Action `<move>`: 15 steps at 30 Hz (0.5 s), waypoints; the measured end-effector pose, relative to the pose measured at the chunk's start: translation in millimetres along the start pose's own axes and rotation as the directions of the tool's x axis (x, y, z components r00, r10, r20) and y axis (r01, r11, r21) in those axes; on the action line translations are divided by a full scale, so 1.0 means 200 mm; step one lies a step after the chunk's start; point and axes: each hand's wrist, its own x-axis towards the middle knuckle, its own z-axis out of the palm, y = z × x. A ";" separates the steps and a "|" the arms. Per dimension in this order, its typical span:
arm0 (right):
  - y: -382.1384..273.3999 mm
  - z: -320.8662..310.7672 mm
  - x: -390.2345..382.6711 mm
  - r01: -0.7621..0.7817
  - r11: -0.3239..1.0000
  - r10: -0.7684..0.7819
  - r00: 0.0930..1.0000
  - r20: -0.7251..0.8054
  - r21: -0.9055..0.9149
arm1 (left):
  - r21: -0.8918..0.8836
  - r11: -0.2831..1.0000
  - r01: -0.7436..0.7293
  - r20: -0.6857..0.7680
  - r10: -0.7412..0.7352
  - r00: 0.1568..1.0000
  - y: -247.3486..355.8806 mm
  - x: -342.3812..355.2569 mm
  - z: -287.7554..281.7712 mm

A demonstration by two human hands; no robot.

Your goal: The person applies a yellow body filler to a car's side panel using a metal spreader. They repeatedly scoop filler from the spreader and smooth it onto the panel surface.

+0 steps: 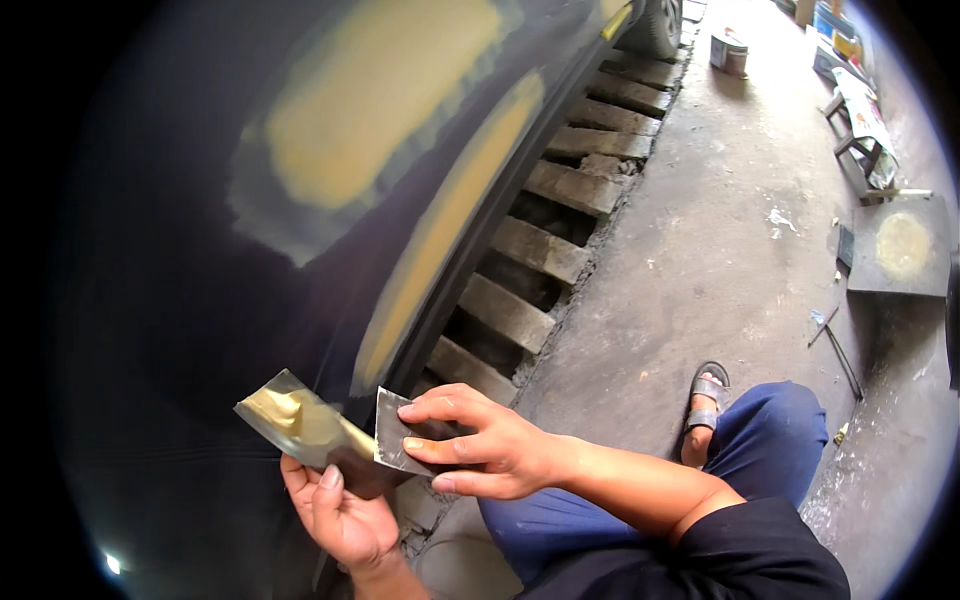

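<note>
My left hand point(345, 515) grips a flat metal putty spreader point(320, 440) from below, its thumb on the face. A lump of yellowish body filler point(278, 408) lies on that spreader's far end, with more smeared along its edge. My right hand point(490, 445) closes its fingers over a second flat scraper point(392, 432), whose edge meets or nearly meets the first spreader; actual contact is hard to tell. Beyond both hands is a dark car body panel point(200, 320). It carries a wide yellowish filler patch point(370, 120) and a long narrow filler strip point(455, 215) near its lower edge.
Concrete slats point(545, 250) with dark gaps run beside the car. A bucket point(729, 53) stands on the grey floor farther off. To the right are a low stool point(862, 125) and a square board point(905, 245) with a pale round smear. My sandalled foot point(706, 405) rests nearby.
</note>
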 end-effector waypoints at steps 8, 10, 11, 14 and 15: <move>0.51 -0.71 0.17 -0.341 0.736 0.045 0.887 -0.460 -0.585 | 0.028 0.913 -0.408 0.080 0.404 0.911 0.50 0.24 -0.51; 0.60 -0.98 0.27 -0.526 0.694 0.227 0.808 -0.544 -0.492 | 0.106 0.848 -0.520 0.022 0.521 0.854 0.60 0.28 -0.65; 0.66 -1.07 0.33 -0.538 0.684 0.230 0.800 -0.554 -0.493 | 0.122 0.859 -0.497 -0.083 0.508 0.857 0.60 0.27 -0.77; 0.72 -1.28 0.49 -0.535 0.757 0.225 0.753 -0.618 -0.376 | 0.153 0.832 -0.533 -0.079 0.548 0.833 0.68 0.27 -0.89; 0.74 -1.33 0.55 -0.526 0.743 0.198 0.763 -0.616 -0.413 | 0.159 0.823 -0.546 -0.053 0.559 0.827 0.67 0.28 -0.89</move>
